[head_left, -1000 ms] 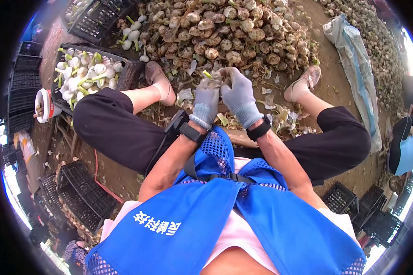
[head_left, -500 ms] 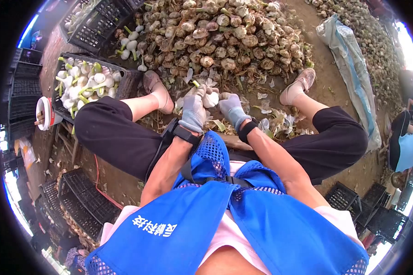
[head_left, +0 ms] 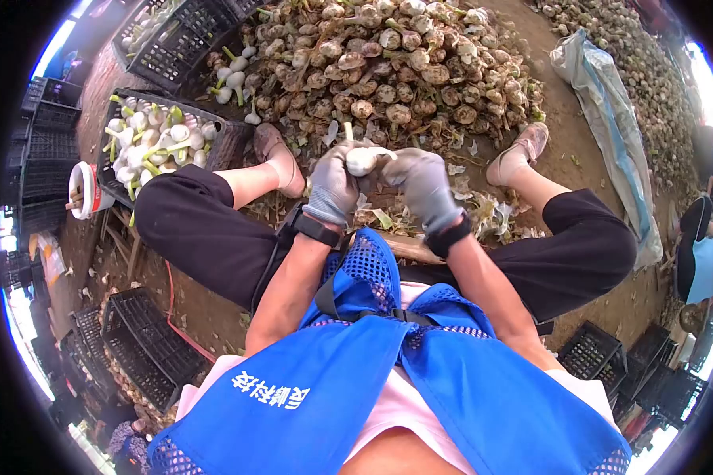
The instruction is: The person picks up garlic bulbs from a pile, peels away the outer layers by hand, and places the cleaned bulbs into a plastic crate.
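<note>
Bright daylight, blown-out glare at both side edges, strong fisheye bending with a black vignette, centre sharp.

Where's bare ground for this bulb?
Dirt strip between garlic pile and white sack, past the right shoe; dirt patch between left thigh and empty crates. Crowded: peelings under the bulb, between the feet; full crate of peeled bulbs.

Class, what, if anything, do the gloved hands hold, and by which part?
A white garlic bulb, held by its body: the left hand wraps one side, the right hand grips the other; its stem stub sticks up.
</note>
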Demonstrator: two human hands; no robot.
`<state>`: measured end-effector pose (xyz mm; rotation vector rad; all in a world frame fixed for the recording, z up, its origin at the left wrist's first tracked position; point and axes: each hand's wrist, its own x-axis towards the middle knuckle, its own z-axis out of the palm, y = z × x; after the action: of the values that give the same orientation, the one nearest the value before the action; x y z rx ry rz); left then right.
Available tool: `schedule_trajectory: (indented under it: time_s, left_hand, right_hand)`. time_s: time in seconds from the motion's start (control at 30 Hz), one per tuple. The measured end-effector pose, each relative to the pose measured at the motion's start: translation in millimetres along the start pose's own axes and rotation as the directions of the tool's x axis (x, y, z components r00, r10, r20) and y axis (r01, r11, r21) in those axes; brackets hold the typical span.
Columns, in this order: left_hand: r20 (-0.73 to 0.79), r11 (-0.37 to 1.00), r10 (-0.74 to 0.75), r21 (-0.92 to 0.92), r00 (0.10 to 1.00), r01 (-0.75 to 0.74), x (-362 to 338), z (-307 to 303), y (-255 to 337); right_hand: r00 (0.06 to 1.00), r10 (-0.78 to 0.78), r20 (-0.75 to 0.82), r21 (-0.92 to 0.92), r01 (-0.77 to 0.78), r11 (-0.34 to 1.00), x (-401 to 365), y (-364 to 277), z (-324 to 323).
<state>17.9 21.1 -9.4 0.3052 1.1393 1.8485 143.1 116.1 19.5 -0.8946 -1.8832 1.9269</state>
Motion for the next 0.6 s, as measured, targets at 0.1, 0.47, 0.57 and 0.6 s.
schedule_trajectory:
  time_s: [0.1, 0.47, 0.57, 0.6]
  left_hand:
    - [0.031, 0.970, -0.111, -0.216, 0.993, 0.115, 5.5, 0.8, 5.6]
    - [-0.077, 0.980, -0.100, -0.182, 0.992, 0.085, 20.1, 17.8, 6.5]
    - [0.046, 0.768, -0.193, -0.614, 0.980, 0.180, 33.5, 1.6, -5.4]
    - [-0.098, 0.833, -0.209, -0.539, 0.973, 0.125, 38.5, 1.5, -9.3]
  right_hand:
    - [0.877, 0.405, 0.257, 0.535, -0.479, 0.696, 11.7, 16.0, -9.8]
    - [0.979, 0.079, 0.190, -0.346, -0.008, 0.938, 37.8, 34.8, -2.8]
    - [0.944, 0.293, 0.152, -0.744, -0.086, 0.662, 49.9, 54.0, 1.3]
    - [0.962, 0.186, 0.201, -0.616, -0.023, 0.788, 54.4, 58.6, -6.4]
